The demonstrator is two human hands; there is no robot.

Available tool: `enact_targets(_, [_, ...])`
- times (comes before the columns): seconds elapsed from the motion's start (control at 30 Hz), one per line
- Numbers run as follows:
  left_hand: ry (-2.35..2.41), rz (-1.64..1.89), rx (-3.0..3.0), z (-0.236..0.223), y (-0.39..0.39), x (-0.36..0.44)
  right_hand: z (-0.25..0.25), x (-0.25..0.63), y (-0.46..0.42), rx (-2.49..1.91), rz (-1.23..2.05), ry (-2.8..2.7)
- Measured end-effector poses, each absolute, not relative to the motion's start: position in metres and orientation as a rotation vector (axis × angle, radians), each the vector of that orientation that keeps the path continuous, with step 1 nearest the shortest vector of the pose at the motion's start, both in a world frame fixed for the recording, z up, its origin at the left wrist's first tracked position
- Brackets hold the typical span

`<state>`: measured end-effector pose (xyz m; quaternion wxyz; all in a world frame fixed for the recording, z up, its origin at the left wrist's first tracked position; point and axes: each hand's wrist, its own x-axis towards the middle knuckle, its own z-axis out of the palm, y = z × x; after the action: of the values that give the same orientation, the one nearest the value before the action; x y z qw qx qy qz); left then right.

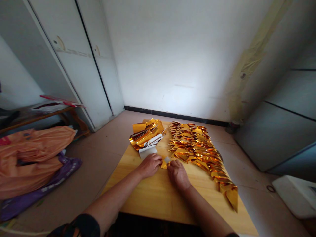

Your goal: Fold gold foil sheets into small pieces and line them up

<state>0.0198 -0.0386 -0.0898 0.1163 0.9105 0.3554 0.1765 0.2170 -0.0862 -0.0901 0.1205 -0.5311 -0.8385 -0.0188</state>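
Between my two hands lies a small piece of gold foil paper (164, 163) with a pale patch showing, low over the wooden table (148, 194). My left hand (150, 165) has its fingers closed at the paper's left edge. At the right edge, the bent fingers of my right hand (178, 172) press together on the same paper. Just beyond my left hand is a loose heap of gold foil sheets (145, 133), some with white backs turned up. Right of my hands, folded gold foil pieces (190, 141) stand in overlapping rows that trail toward the near right corner.
A white wall (172, 59) rises behind the table. Grey cabinets (81, 59) stand at the left, near an orange bag (32, 158) and a purple bag (56, 177) on the floor. At the right are a grey cabinet (283, 125) and a white box (293, 194).
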Motion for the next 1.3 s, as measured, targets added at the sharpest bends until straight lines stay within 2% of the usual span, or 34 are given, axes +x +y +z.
enact_targets(0.27, [1.062, 0.565, 2.681, -0.100, -0.041, 0.019, -0.084, 0.210, -0.083, -1.672, -0.009, -2.437])
enact_targets(0.7, [1.036, 0.711, 2.693, -0.094, -0.049, 0.018, -0.100, 0.220, -0.083, -1.484, -0.072, -2.353])
enact_targets(1.3, [0.885, 0.640, 2.689, -0.093, -0.042, 0.007, -0.099, 0.224, -0.075, -1.464, -0.161, -2.419])
